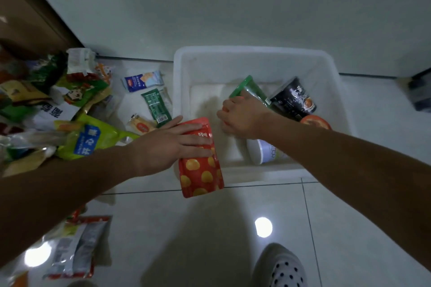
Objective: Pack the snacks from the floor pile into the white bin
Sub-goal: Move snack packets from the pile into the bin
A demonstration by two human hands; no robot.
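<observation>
snack pile [46,105] cut off at left edge, far packets blurred

The snack pile [53,109] lies on the floor [210,228] left of the bin [256,53], with a few small packets [154,103] between them. Inside the bin, cup noodles [295,98] lie at the right. A pouch [200,170] overhangs the bin's near left corner.

One white bin [256,53] at 12 o'clock. Inside it: one black cup [294,98], one white cup [263,151], one green container [250,87], one orange-lidded item [315,121], partly hidden. One red pouch [200,175] at centre. Three small packets [156,106] lie loose at 10 o'clock. One snack pile [58,105] at 9 o'clock, bags overlapping, uncountable. Two hands: left hand [168,144], right hand [240,115].
</observation>
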